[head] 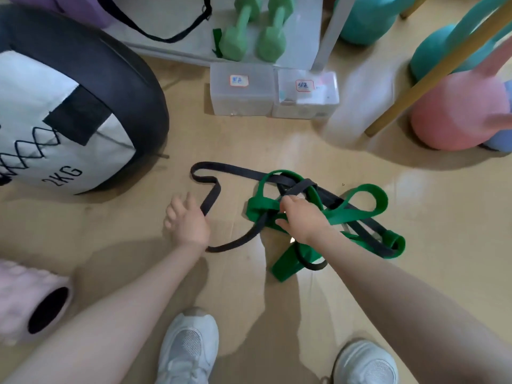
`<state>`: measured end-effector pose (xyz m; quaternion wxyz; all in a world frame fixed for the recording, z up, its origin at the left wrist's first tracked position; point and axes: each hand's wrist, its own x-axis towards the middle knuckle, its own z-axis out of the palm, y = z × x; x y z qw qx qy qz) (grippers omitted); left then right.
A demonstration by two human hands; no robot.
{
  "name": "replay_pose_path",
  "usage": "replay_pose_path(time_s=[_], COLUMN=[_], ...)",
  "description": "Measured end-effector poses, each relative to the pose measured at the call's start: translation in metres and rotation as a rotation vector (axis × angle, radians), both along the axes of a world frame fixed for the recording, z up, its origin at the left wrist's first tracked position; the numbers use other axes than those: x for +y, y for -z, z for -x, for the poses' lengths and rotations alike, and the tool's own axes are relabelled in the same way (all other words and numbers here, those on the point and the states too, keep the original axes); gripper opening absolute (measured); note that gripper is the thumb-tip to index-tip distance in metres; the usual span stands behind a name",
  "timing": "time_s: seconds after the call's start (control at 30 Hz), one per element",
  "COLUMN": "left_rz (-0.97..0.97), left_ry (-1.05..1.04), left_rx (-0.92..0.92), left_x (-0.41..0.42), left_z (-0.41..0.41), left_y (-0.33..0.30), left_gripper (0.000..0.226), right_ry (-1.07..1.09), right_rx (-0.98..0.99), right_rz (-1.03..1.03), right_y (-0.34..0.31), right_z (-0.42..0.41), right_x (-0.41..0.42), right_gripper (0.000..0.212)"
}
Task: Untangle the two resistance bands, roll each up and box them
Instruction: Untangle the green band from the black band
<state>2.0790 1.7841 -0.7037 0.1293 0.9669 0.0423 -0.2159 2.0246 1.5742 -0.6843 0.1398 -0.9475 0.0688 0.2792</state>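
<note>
Head view: we note the left hand [187, 223] gripping the black band [206, 177]. The right hand [300, 217] pinches the tangle of black and green band [368, 196].

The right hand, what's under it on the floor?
The right hand rests on the knot where the green band and black band cross; the crossing beneath the palm is hidden.

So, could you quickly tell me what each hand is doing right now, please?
Left hand: holding the black band.
Right hand: gripping the green band at the tangle.
</note>
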Motion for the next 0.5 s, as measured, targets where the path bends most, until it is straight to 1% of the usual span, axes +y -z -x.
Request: replay_pose_path(time_s=[0.03,0.07,0.13,0.2,0.3,0.37,0.5], left_rz=[-0.032,-0.014,0.093,0.195,0.282,0.288,0.214], left_ry=[0.113,0.244,0.477,0.641,0.774,0.836,0.941], left_rx=[-0.024,-0.029,0.026,0.081,0.070,0.033,-0.158], left_x=[-0.003,-0.008,-0.022,-0.037,-0.063,-0.081,-0.120], left_z=[0.003,0.006,0.013,0.020,0.024,0.024,0.023], left_y=[0.004,0.008,0.012,0.015,0.021,0.023,0.018], left_gripper=[0.055,0.053,0.042,0.036,0.042,0.048,0.058], right_ry=[0.022,0.060,0.132,0.173,0.357,0.461,0.611], right_rx=[-0.023,-0.050,-0.097,-0.139,-0.244,-0.337,-0.459], right_rz=[0.005,0.007,0.031,0.049,0.008,-0.016,-0.004], right_y=[0.005,0.009,0.013,0.013,0.006,0.001,-0.004], right_z=[-0.001,-0.002,-0.004,-0.004,-0.001,0.006,0.018], right_x=[0.003,0.005,0.002,-0.008,-0.035,-0.057,-0.093], right_gripper=[0.028,0.024,0.015,0.016,0.014,0.012,0.010])
